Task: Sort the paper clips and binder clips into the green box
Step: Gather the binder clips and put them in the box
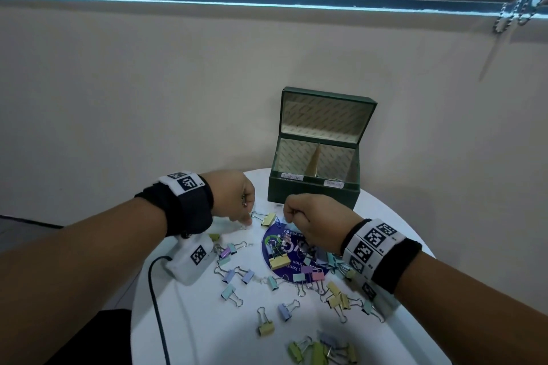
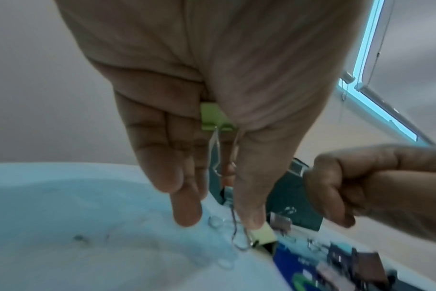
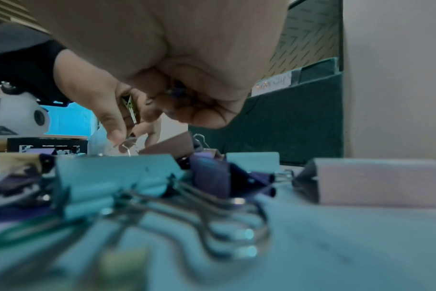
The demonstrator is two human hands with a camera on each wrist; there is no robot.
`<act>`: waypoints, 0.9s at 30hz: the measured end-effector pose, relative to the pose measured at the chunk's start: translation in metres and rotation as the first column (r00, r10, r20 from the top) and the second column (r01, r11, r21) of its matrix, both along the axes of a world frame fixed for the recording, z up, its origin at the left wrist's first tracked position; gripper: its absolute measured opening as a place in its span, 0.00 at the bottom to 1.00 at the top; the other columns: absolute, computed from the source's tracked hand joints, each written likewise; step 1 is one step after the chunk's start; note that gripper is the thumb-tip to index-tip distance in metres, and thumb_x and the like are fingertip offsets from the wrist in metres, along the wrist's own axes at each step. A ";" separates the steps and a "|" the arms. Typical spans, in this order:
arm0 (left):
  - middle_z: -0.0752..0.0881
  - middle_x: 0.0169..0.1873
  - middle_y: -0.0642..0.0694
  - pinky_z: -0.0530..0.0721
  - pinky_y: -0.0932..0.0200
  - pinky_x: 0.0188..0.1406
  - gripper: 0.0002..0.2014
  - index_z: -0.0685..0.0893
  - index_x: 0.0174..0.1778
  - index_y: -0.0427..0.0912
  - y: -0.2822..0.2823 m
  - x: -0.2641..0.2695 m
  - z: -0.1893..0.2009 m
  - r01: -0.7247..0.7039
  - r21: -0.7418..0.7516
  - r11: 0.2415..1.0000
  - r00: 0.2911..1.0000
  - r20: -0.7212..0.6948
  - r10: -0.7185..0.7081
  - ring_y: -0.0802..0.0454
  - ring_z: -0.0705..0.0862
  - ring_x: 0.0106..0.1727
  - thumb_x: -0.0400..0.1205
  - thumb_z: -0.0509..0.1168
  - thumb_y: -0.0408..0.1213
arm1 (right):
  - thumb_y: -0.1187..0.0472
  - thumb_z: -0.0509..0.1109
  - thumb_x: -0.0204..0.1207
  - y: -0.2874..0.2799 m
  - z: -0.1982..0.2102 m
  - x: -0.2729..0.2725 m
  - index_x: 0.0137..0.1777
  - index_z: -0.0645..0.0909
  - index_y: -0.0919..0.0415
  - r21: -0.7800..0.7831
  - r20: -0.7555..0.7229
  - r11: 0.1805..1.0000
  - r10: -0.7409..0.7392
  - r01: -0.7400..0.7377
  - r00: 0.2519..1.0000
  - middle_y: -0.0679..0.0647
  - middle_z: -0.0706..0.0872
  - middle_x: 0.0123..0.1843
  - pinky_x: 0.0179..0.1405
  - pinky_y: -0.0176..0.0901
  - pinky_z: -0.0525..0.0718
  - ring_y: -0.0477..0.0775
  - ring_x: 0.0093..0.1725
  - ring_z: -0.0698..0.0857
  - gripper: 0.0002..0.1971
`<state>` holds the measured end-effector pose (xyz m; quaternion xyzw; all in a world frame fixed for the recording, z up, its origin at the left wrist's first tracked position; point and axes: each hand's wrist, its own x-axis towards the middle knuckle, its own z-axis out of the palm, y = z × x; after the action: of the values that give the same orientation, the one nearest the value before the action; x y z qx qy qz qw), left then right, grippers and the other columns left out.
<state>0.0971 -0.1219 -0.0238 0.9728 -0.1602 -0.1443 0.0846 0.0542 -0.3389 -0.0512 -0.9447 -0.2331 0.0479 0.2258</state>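
The green box stands open at the table's far side, with two labelled compartments. Pastel binder clips and wire paper clips lie scattered on the white table. My left hand keeps a green binder clip tucked against its palm. Its thumb and forefinger reach down beside a clear paper clip, next to a yellow binder clip. My right hand is curled into a fist just in front of the box, and a purple clip shows inside it.
A round blue sticker lies under the clips at mid table. A white device with a black cable hangs under my left wrist. The wall stands close behind the box. More clips lie near the front edge.
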 end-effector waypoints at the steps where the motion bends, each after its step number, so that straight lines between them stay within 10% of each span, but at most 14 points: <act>1: 0.90 0.30 0.54 0.81 0.63 0.34 0.09 0.87 0.38 0.47 -0.001 0.002 0.005 -0.022 -0.060 0.998 1.000 0.000 0.022 0.60 0.82 0.27 0.72 0.79 0.46 | 0.63 0.58 0.80 0.000 0.001 0.001 0.46 0.80 0.57 -0.022 -0.006 1.000 -0.007 0.007 1.000 0.52 0.85 0.44 0.44 0.49 0.83 0.53 0.41 0.81 0.09; 6: 0.91 0.29 0.52 0.87 0.62 0.34 0.07 0.88 0.38 0.43 -0.014 0.013 0.029 -0.081 -0.425 0.902 0.990 0.074 0.124 0.60 0.88 0.30 0.75 0.79 0.40 | 0.43 0.71 0.78 0.000 -0.004 0.003 0.55 0.85 0.46 -0.233 -0.035 0.972 0.013 -0.021 0.999 0.45 0.82 0.54 0.52 0.50 0.87 0.50 0.52 0.83 0.11; 13: 0.91 0.32 0.47 0.92 0.47 0.45 0.06 0.88 0.44 0.46 -0.048 0.043 0.038 -0.035 -0.557 0.830 0.961 0.210 0.181 0.49 0.91 0.35 0.75 0.78 0.39 | 0.50 0.72 0.77 -0.003 -0.007 0.002 0.55 0.85 0.46 -0.168 0.010 0.985 0.045 -0.043 0.999 0.45 0.83 0.55 0.54 0.47 0.87 0.49 0.53 0.83 0.08; 17: 0.88 0.57 0.39 0.92 0.50 0.39 0.37 0.69 0.81 0.45 -0.062 0.046 0.043 -0.081 -0.600 0.796 0.986 0.067 0.151 0.46 0.93 0.39 0.77 0.77 0.36 | 0.53 0.71 0.74 -0.005 -0.007 0.002 0.51 0.81 0.47 -0.059 0.061 0.998 0.021 -0.017 0.998 0.44 0.83 0.50 0.51 0.48 0.87 0.49 0.48 0.82 0.07; 20: 0.74 0.76 0.37 0.90 0.56 0.34 0.42 0.58 0.86 0.49 -0.064 0.041 0.047 -0.068 -0.638 0.767 0.991 0.044 0.124 0.48 0.93 0.39 0.79 0.73 0.30 | 0.55 0.70 0.73 -0.006 -0.007 0.003 0.51 0.79 0.48 -0.035 0.067 0.999 -0.003 0.006 0.998 0.45 0.82 0.50 0.50 0.49 0.86 0.50 0.48 0.82 0.07; 27: 0.86 0.54 0.57 0.82 0.56 0.58 0.13 0.83 0.62 0.55 -0.017 0.007 0.037 0.087 -0.201 0.976 0.944 0.329 -0.016 0.56 0.84 0.52 0.83 0.63 0.39 | 0.57 0.64 0.78 -0.006 -0.008 0.005 0.47 0.75 0.52 0.092 0.135 0.992 -0.100 0.088 0.986 0.48 0.82 0.44 0.43 0.52 0.84 0.51 0.42 0.80 0.01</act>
<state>0.1037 -0.1389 0.0134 0.9640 -0.2119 0.0339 0.1568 0.0595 -0.3445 -0.0587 -0.9451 -0.2052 -0.0391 0.2513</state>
